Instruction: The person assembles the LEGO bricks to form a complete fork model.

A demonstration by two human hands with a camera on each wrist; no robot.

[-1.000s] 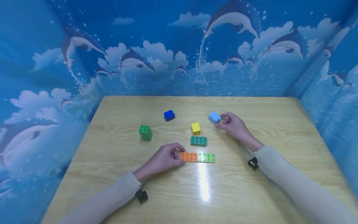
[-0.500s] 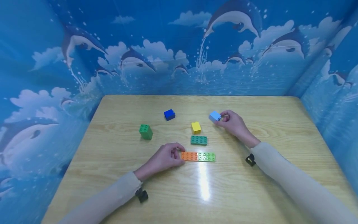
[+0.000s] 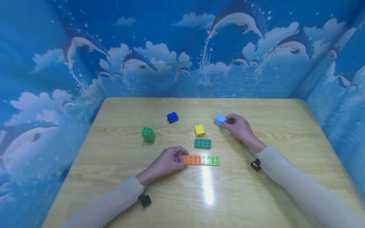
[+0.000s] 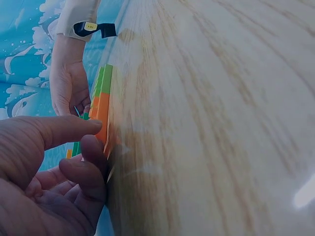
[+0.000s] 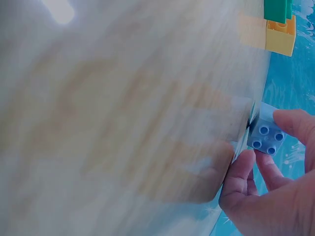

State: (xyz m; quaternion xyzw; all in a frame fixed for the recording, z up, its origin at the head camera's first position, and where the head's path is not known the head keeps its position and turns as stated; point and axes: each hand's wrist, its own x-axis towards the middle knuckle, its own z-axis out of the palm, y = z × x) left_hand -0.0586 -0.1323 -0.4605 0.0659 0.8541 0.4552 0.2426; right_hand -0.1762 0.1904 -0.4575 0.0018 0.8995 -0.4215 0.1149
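At the left end of a flat orange building brick [image 3: 193, 160], my left hand [image 3: 166, 161] pinches its edges between thumb and index finger. A light green brick [image 3: 211, 160] lies end to end with it, studs up. Farther back on the right, my right hand [image 3: 238, 126] grips a light blue brick [image 3: 220, 119] with thumb and fingers. That brick lies on its side, and its studs [image 5: 264, 131] face the palm in the right wrist view. Between the hands are a dark green brick [image 3: 202, 143] and a yellow brick [image 3: 200, 130] just behind it.
A tall green brick [image 3: 148, 135] stands on the left of the wooden table [image 3: 256, 196]. A dark blue brick [image 3: 172, 117] lies on its side toward the back. Dolphin-printed curtains [image 3: 182, 82] close off the back and sides.
My right fingers have drawn in on the light blue brick, which has shifted slightly to the right. The left hand and the other bricks look unmoved.
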